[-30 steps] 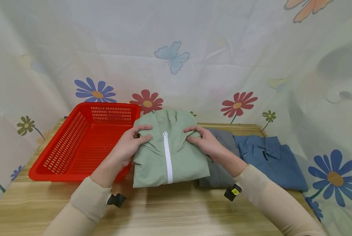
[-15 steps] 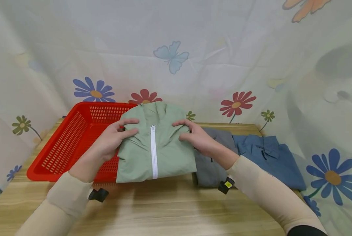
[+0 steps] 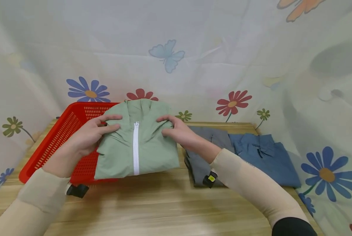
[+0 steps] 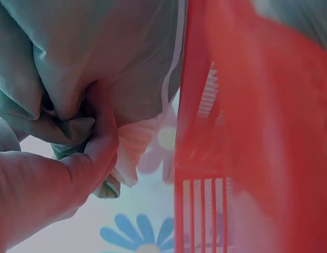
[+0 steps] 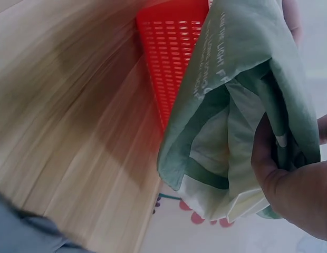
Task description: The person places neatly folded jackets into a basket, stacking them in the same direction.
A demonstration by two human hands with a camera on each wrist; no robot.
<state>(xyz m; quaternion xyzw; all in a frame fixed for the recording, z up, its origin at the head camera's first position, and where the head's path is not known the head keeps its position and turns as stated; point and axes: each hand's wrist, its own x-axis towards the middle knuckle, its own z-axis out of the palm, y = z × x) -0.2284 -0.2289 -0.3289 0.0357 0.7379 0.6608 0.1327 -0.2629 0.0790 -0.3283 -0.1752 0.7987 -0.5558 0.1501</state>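
A folded light-green jacket [image 3: 155, 154] with a white front zipper is held up between both hands, partly over the red basket. My left hand [image 3: 88, 134] grips its left side, and in the left wrist view the thumb and fingers pinch bunched green cloth [image 4: 63, 79]. My right hand [image 3: 183, 132] grips the right side, thumb and fingers on the fabric. Pale lining and white lettering show on the green jacket [image 5: 240, 52] in the right wrist view. The red basket [image 3: 50, 141], with slotted walls, is partly hidden behind the jacket and left arm.
On the wooden table [image 3: 152, 209], a folded grey garment [image 3: 201, 167] lies right of the jacket, partly under the right forearm. Beside it lies a folded blue garment [image 3: 276, 164]. A flower-printed curtain [image 3: 211, 59] hangs behind and at the sides.
Both hands have carried the green jacket leftward and slightly up, from beside the red basket to partly over it. The grey and blue garments stay on the table.
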